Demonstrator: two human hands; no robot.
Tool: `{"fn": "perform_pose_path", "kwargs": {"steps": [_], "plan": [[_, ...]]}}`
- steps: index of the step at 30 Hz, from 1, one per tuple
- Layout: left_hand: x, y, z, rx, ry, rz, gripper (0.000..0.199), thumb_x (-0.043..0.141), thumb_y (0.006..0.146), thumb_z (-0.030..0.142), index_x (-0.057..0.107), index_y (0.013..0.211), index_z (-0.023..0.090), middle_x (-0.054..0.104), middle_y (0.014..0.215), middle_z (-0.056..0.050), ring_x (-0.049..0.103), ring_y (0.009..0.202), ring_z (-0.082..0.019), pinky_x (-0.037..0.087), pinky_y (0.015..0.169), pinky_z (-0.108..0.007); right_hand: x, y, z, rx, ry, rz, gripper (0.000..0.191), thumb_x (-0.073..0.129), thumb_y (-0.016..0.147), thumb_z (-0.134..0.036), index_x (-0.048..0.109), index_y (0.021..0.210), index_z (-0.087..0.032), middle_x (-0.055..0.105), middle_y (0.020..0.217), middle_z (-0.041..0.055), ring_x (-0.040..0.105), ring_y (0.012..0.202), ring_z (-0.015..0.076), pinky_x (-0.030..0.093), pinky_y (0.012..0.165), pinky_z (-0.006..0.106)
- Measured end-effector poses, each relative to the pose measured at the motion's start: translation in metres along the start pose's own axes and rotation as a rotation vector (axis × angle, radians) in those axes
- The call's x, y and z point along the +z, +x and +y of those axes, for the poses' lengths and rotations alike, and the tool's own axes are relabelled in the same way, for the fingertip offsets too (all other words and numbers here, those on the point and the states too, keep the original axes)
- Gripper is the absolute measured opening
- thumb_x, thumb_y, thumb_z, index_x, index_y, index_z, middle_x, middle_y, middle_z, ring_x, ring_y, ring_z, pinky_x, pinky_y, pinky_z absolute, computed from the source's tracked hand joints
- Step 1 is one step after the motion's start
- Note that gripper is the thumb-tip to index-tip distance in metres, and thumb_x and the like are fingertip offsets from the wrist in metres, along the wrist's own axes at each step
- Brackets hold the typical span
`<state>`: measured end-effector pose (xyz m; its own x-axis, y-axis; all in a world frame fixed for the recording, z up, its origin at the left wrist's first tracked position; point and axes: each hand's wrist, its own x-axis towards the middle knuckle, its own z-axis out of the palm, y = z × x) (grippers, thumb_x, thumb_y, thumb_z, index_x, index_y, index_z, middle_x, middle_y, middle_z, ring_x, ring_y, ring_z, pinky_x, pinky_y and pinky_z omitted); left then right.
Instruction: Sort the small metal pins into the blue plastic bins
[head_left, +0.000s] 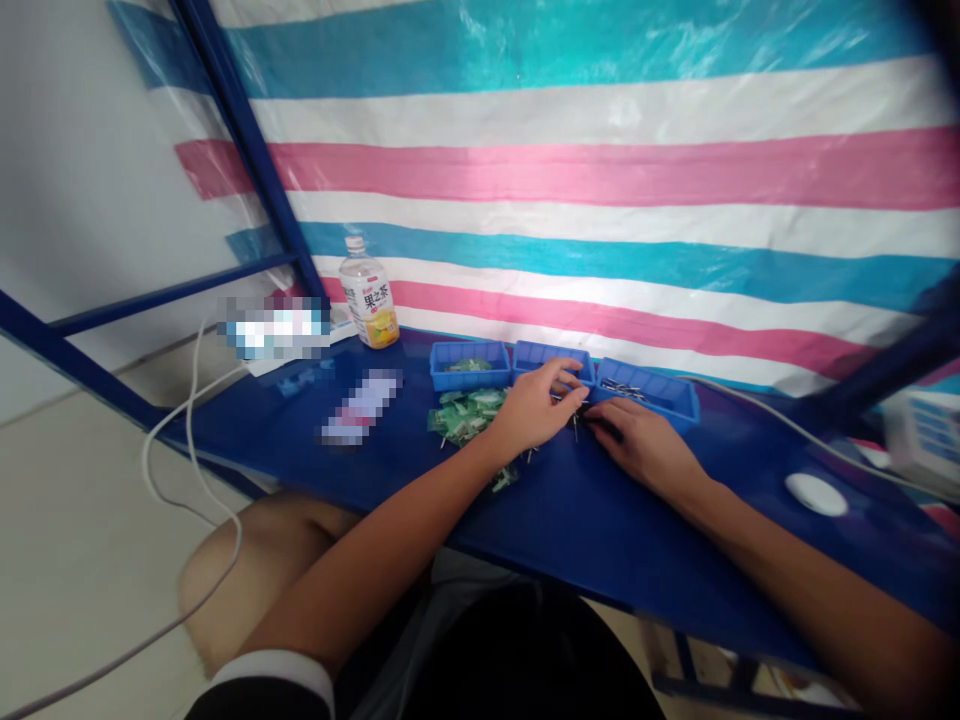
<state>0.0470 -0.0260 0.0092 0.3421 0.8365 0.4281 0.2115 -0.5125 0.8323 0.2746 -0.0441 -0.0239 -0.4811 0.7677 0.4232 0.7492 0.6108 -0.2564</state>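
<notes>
My left hand (538,408) is at the front of the middle blue bin (541,352), its fingers bent and thumb close to the fingertips. A thin metal pin-like piece shows just below its fingertips, but whether the hand grips it is unclear. My right hand (646,440) rests low on the table before the right blue bin (679,402), fingertips drawn together near the left ones; what they pinch is too small to make out. Several thin metal pieces (622,389) lie in the right bin. Beside my left wrist lies a pile of green-and-clear small packets (466,415).
The left blue bin (459,378) holds more greenish pieces. A drink bottle (369,295) stands at the back left, with a blurred phone-like object (363,408) in front. A white oval object (817,494) lies on the right of the blue table (720,540). Cables (196,420) hang at left.
</notes>
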Motion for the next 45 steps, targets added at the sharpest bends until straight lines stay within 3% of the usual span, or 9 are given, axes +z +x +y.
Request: {"fn": "perform_pose_path", "kwargs": {"steps": [7,11,15,19,22,27,33,41,45], "plan": [[0.000,0.001,-0.002,0.012,0.046,-0.024,0.032,0.069,0.100,0.028,0.065,0.130,0.019,0.080,0.112,-0.010,0.076,0.096,-0.021,0.061,0.081,-0.033,-0.008,0.001,0.001,0.052,0.068,0.109,0.021,0.058,0.100,-0.029,0.077,0.110,-0.028,0.080,0.107,0.0071,0.074,0.099,0.0300,0.060,0.091,0.048],[0.000,0.001,-0.004,0.041,0.086,-0.047,0.030,0.069,0.098,0.025,0.069,0.128,0.018,0.081,0.115,-0.010,0.077,0.100,-0.021,0.062,0.086,-0.033,-0.009,0.000,0.002,0.153,0.137,0.214,0.019,0.064,0.100,-0.038,0.077,0.109,-0.029,0.081,0.106,0.0061,0.076,0.091,0.0282,0.063,0.084,0.046],[0.001,0.001,-0.006,0.067,0.121,-0.078,0.030,0.072,0.097,0.026,0.074,0.125,0.017,0.081,0.121,-0.011,0.078,0.103,-0.023,0.063,0.092,-0.035,-0.004,-0.002,0.000,0.271,0.399,0.298,0.027,0.073,0.096,-0.049,0.076,0.113,-0.027,0.082,0.112,0.0082,0.079,0.092,0.0285,0.067,0.086,0.047],[0.001,0.001,-0.008,0.103,0.171,-0.107,0.018,0.068,0.099,0.024,0.081,0.110,0.019,0.083,0.111,-0.007,0.079,0.098,-0.022,0.062,0.096,-0.036,0.002,-0.002,-0.006,0.361,0.737,0.323,0.038,0.083,0.089,-0.054,0.074,0.111,-0.025,0.082,0.109,0.0101,0.081,0.091,0.0274,0.069,0.088,0.046],[0.002,0.001,-0.008,0.072,0.101,-0.090,0.014,0.069,0.097,0.020,0.080,0.106,0.018,0.084,0.105,-0.007,0.079,0.096,-0.021,0.063,0.095,-0.036,0.003,-0.001,-0.010,0.384,0.817,0.339,0.041,0.086,0.085,-0.054,0.073,0.109,-0.024,0.082,0.109,0.0109,0.081,0.088,0.0266,0.070,0.088,0.047],[0.005,0.000,-0.005,0.020,-0.086,-0.077,0.021,0.074,0.092,0.013,0.076,0.113,0.014,0.083,0.105,-0.012,0.080,0.094,-0.020,0.065,0.091,-0.035,0.001,-0.002,-0.010,0.335,0.763,0.319,0.035,0.084,0.089,-0.051,0.072,0.108,-0.024,0.079,0.113,0.0103,0.080,0.095,0.0267,0.070,0.088,0.046],[0.006,-0.001,-0.004,0.020,-0.135,-0.082,0.018,0.073,0.093,0.010,0.075,0.110,0.014,0.083,0.102,-0.011,0.080,0.095,-0.020,0.065,0.091,-0.035,-0.006,-0.002,-0.015,0.291,0.545,0.227,0.026,0.074,0.094,-0.044,0.071,0.110,-0.024,0.077,0.110,0.0097,0.076,0.078,0.0223,0.066,0.064,0.036],[0.004,-0.002,-0.002,-0.018,-0.136,-0.103,0.024,0.076,0.093,0.020,0.075,0.117,0.014,0.083,0.105,-0.012,0.081,0.094,-0.022,0.064,0.087,-0.033,-0.005,-0.001,-0.014,0.195,0.511,0.220,0.031,0.070,0.092,-0.029,0.065,0.122,-0.025,0.071,0.094,0.0041,0.073,0.082,0.0217,0.064,0.076,0.036],[0.001,-0.003,0.000,-0.033,-0.017,-0.124,0.028,0.069,0.099,0.029,0.075,0.124,0.017,0.084,0.097,-0.009,0.081,0.086,-0.022,0.064,0.082,-0.032,-0.007,-0.003,-0.013,0.250,0.429,0.247,0.019,0.069,0.094,-0.032,0.073,0.111,-0.025,0.073,0.093,0.0049,0.071,0.077,0.0213,0.062,0.071,0.036]]}}
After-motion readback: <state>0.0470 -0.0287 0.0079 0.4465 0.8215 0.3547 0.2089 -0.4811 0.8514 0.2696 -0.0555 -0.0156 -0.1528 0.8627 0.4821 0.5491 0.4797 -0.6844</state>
